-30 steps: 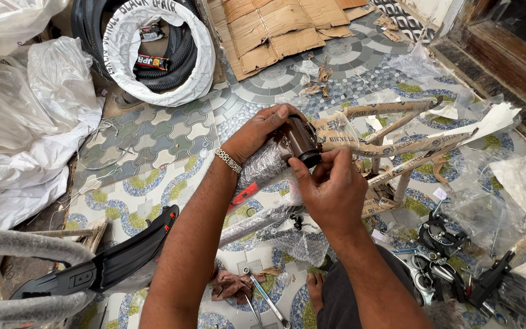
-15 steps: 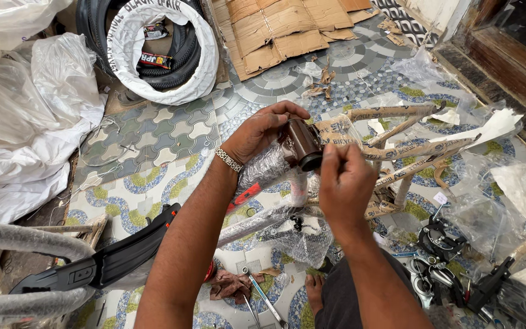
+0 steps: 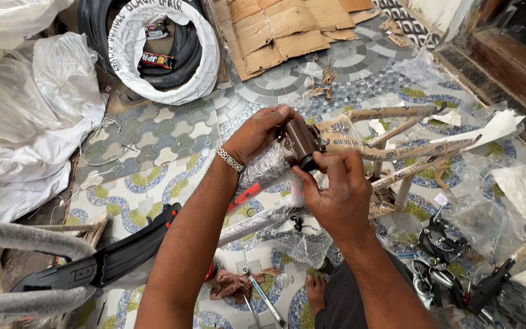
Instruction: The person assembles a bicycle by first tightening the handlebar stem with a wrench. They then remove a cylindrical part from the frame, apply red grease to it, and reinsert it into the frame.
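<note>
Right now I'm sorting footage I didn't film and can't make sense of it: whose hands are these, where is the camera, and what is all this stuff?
There is no machine here. The camera sits on a person's head and looks down, so both arms reaching into the view are that person's own. The left hand, with a metal bracelet at the wrist, grips a brown tube-shaped part of a bicycle frame that is wrapped in paper and clear plastic. The right hand has its fingertips at the open end of that part. Everything lies on a patterned tile floor. Around it are rolled tyres in white wrapping, flattened cardboard, white plastic sheeting, a black mudguard, a wrench and a heap of black metal parts.
</note>
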